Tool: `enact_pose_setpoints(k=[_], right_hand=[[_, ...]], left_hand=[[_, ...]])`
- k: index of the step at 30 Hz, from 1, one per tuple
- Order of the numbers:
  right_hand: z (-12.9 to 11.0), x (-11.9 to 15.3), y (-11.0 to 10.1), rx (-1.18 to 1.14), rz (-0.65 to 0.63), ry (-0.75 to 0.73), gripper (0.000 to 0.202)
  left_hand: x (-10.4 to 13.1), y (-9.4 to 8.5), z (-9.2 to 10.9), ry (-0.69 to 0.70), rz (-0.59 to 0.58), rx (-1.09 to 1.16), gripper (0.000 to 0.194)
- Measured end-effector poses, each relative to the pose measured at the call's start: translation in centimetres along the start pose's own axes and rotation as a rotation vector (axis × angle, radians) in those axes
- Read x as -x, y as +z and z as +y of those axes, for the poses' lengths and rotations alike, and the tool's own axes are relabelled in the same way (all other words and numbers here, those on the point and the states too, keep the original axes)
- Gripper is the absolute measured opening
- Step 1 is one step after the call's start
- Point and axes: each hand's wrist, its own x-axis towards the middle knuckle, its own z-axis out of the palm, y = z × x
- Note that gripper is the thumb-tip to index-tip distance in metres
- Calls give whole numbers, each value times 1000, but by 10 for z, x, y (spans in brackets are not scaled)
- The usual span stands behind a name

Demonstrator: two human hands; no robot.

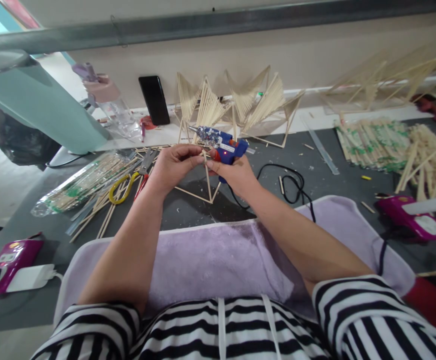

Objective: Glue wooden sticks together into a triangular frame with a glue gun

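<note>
Pinching a stick frame (208, 181) in my left hand (176, 162), right hand (237, 175) gripping a glue gun (228, 149), phone (154, 100) at eleven o'clock

Phone (154, 100): black, leaning upright near the wall ahead of me.
Clear bottle (116, 114): pink top, left of the phone.
Teal cylinder (49, 105): tall, at my far left; possibly a tumbler, though the lens stretches it.
Black bag (15, 137): behind that cylinder.
Lilac cloth (210, 260): spread just in front of me.
Left magenta box (19, 250): on the desk (180, 217), white block (32, 277) beside it.
Right magenta box (405, 215): near the cloth.
Metal rail (218, 30): along my wall.
</note>
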Motion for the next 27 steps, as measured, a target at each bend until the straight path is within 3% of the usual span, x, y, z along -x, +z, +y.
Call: enact_pose_setpoints(k=[12, 17, 24, 27], right_hand=[[5, -5, -2, 85, -15, -36, 54], [3, -4, 1, 72, -9, -26, 51], [0, -2, 4, 21, -18, -38, 45], [1, -3, 3, 14, -22, -47, 44]], left_hand=[[1, 0, 2, -46, -1, 35, 25], [2, -12, 5, -10, -57, -23, 24], [-3, -47, 5, -5, 208, -172, 9], [-3, -51, 6, -1, 242, -182, 8]])
